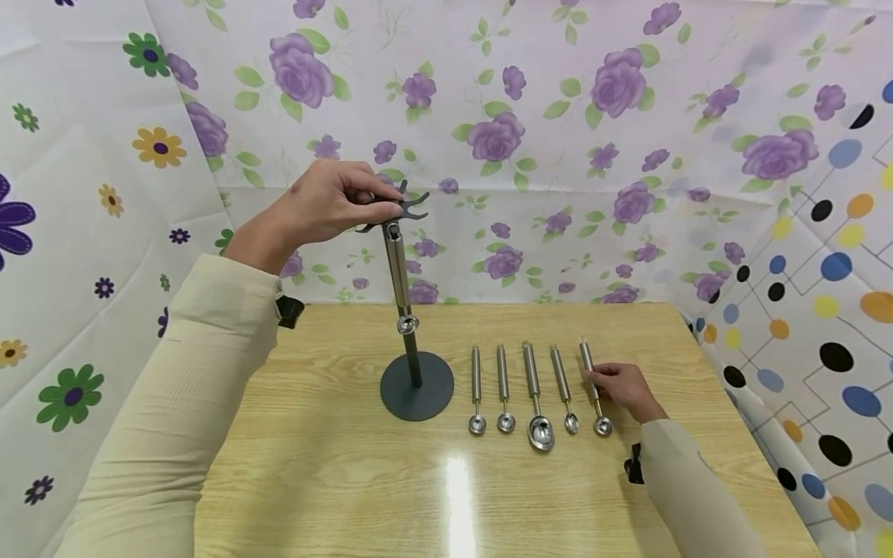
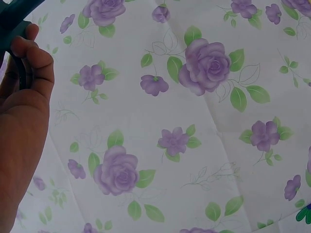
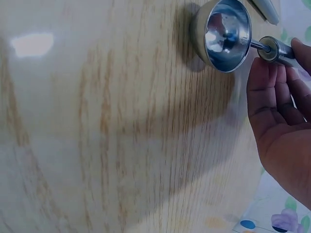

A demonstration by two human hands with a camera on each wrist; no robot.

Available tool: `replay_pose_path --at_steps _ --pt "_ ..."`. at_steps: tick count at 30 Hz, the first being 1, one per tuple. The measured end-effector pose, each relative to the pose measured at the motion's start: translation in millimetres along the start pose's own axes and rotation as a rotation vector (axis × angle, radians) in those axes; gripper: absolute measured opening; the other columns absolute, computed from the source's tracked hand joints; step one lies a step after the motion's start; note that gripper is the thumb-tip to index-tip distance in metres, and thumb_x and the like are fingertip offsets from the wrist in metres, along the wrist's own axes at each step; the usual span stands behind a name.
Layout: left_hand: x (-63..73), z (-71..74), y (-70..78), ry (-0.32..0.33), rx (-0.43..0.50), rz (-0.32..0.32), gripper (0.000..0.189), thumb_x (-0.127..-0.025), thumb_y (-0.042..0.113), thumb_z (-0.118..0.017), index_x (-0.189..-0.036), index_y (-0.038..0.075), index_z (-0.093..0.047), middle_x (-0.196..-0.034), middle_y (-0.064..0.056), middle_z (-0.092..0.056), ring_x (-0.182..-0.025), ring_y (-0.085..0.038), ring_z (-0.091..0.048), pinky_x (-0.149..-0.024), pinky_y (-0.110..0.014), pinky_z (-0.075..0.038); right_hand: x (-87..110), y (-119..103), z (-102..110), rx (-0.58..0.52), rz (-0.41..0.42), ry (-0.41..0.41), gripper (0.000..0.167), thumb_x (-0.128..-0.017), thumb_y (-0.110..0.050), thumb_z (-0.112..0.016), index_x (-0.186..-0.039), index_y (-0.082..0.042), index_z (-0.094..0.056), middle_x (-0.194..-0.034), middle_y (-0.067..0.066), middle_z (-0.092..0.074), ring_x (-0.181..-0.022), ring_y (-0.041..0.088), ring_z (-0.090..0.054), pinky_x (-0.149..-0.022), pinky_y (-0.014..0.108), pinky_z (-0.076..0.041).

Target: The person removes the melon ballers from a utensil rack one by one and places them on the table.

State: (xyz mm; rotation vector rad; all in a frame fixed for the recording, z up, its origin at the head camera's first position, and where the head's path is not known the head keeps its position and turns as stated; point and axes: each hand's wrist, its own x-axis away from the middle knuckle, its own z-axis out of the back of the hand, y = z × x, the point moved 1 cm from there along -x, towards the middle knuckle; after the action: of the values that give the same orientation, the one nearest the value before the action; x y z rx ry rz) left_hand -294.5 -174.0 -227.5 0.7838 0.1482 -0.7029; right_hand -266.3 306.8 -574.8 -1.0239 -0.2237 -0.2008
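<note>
At the top of a dark metal utensil stand, my left hand pinches the hooked head between thumb and fingers. A steel scoop hangs from that head with its small bowl downward. In the left wrist view, my left hand has its fingers curled round a dark arm of the stand. My right hand holds the handle of the rightmost melon baller between thumb and fingers. The right wrist view shows its round, shiny bowl close to the tabletop.
In a row between the stand and my right hand lie a small scoop, another one, a larger oval scoop and a narrow one. Flowered cloth hangs behind the wooden table; dotted cloth stands right.
</note>
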Motion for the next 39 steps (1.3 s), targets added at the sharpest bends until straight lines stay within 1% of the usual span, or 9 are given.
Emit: replay_pose_path --at_steps 4,11,16,19,26,33,39 --pt "-0.3 0.3 0.5 -0.003 0.006 0.018 0.019 -0.094 0.009 -0.071 -0.110 0.002 -0.078 -0.094 -0.007 -0.064 -0.067 -0.019 -0.048 -0.062 -0.023 -0.040 -2.4 2.8 -1.0 0.019 0.003 0.000 0.045 -0.098 -0.026 -0.068 -0.124 0.010 -0.063 -0.104 0.015 -0.070 -0.080 0.012 -0.066 -0.073 0.033 -0.056" --pt "-0.9 0.1 0.5 -0.006 -0.006 -0.005 0.018 -0.094 0.008 -0.071 -0.110 0.002 -0.077 -0.093 -0.007 -0.063 -0.068 -0.018 -0.046 -0.062 -0.024 -0.038 -5.6 5.7 -3.2 0.066 -0.014 0.021 0.043 -0.097 -0.024 -0.069 -0.122 0.011 -0.064 -0.096 0.012 -0.071 -0.076 0.013 -0.064 -0.068 0.031 -0.053" --pt "-0.7 0.3 -0.2 -0.003 -0.005 -0.015 0.018 -0.094 0.007 -0.071 -0.110 0.001 -0.077 -0.092 -0.007 -0.064 -0.068 -0.018 -0.047 -0.062 -0.024 -0.039 -6.7 4.7 -3.7 0.085 -0.016 0.006 0.044 -0.097 -0.024 -0.068 -0.122 0.012 -0.064 -0.092 0.010 -0.071 -0.075 0.014 -0.063 -0.066 0.031 -0.052" --pt "-0.9 0.3 -0.4 -0.002 -0.003 -0.020 0.018 -0.094 0.007 -0.071 -0.110 0.001 -0.078 -0.093 -0.007 -0.064 -0.069 -0.019 -0.048 -0.063 -0.024 -0.039 -7.3 2.8 -3.3 0.099 -0.009 -0.004 0.043 -0.097 -0.024 -0.068 -0.121 0.012 -0.064 -0.091 0.010 -0.071 -0.075 0.015 -0.064 -0.066 0.033 -0.053" --pt "-1.3 -0.4 -1.4 -0.003 0.006 -0.029 0.018 -0.094 0.007 -0.070 -0.109 0.001 -0.078 -0.092 -0.007 -0.064 -0.069 -0.019 -0.047 -0.062 -0.024 -0.038 -8.0 1.1 -3.9 0.111 -0.017 -0.022 0.041 -0.097 -0.022 -0.067 -0.120 0.012 -0.065 -0.091 0.011 -0.070 -0.074 0.016 -0.064 -0.068 0.035 -0.055" --pt "-0.5 0.0 -1.6 0.000 0.007 -0.010 0.018 -0.094 0.007 -0.071 -0.109 0.001 -0.077 -0.092 -0.007 -0.064 -0.066 -0.018 -0.046 -0.062 -0.024 -0.038 -6.5 -2.2 -4.9 0.108 -0.018 -0.016 0.039 -0.097 -0.020 -0.067 -0.118 0.013 -0.066 -0.095 0.014 -0.071 -0.076 0.015 -0.066 -0.070 0.036 -0.056" --pt "0.1 0.3 -2.7 0.002 0.013 -0.014 0.018 -0.094 0.007 -0.071 -0.109 0.000 -0.077 -0.092 -0.007 -0.064 -0.066 -0.017 -0.046 -0.061 -0.024 -0.038 -7.9 -2.5 -4.6 0.102 -0.022 -0.025 0.039 -0.098 -0.020 -0.067 -0.119 0.013 -0.065 -0.095 0.015 -0.071 -0.077 0.016 -0.066 -0.070 0.036 -0.057"
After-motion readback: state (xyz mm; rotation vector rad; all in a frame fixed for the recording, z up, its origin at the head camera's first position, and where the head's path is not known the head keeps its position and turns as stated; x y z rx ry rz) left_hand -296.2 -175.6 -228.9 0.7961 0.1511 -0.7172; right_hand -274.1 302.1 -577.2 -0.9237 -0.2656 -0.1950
